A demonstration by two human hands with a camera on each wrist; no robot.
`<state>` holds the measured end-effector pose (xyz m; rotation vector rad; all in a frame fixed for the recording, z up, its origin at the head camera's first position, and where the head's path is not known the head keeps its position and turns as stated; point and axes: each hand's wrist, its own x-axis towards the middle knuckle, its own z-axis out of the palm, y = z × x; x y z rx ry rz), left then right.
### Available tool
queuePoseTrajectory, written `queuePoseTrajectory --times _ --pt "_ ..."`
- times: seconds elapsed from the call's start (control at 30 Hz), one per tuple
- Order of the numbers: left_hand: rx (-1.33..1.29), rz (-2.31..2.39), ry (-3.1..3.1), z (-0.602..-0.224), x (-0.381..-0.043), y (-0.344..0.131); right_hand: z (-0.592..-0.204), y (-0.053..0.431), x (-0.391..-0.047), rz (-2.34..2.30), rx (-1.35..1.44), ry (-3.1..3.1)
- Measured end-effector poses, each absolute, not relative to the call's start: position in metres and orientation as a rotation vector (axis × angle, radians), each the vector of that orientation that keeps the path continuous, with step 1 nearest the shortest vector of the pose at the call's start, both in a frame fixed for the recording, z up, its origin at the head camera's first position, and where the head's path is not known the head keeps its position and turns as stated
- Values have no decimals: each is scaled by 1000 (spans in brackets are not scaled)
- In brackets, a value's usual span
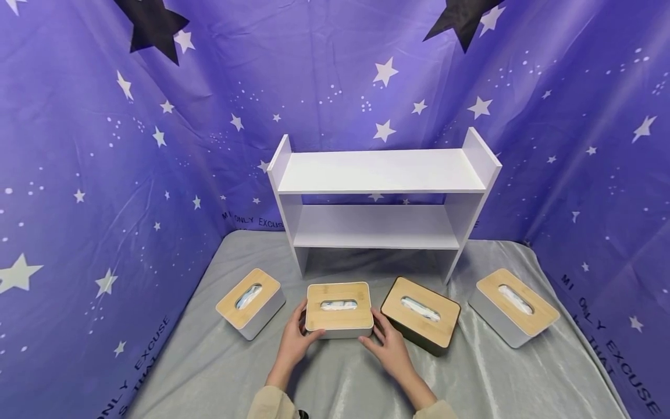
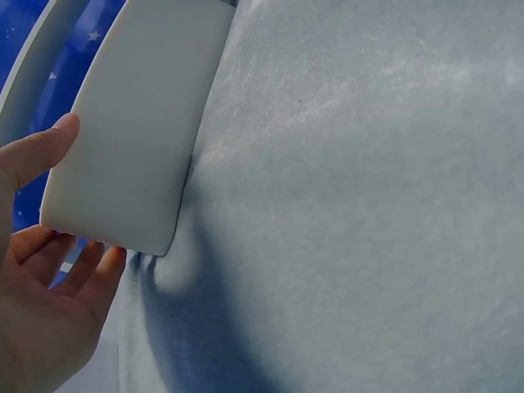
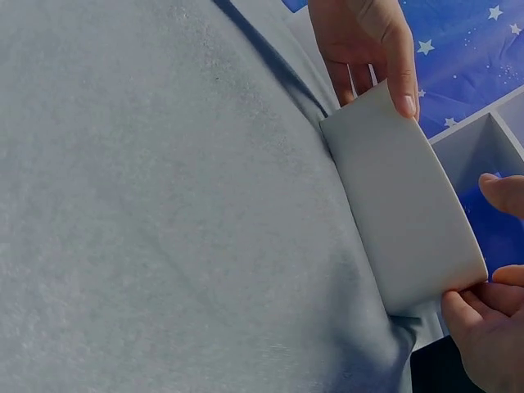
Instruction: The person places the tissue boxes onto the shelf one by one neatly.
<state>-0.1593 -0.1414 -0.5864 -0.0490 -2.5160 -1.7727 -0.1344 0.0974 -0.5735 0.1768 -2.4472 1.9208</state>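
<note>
At six o'clock in the head view, an upright tissue box [image 1: 339,321] is seen, its body whitish-grey, its rounded lid [image 1: 339,292] wood-toned and closed. White and bluish contents are revealed through an oblong slot [image 1: 338,305]. Its nine o'clock end is gripped by the left hand [image 1: 295,342], its three o'clock end by the right hand [image 1: 389,346].

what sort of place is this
Probably a makeshift filming or practice corner: star-printed purple curtains hang at the back and sides, and a white shelf stands on grey cloth behind four wood-topped tissue boxes.
</note>
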Motion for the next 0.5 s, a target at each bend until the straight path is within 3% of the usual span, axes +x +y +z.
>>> queuePoseTrajectory --times 0.5 --pt "-56 -1710 -2494 -567 -159 -145 -561 101 -134 1907 200 -2315"
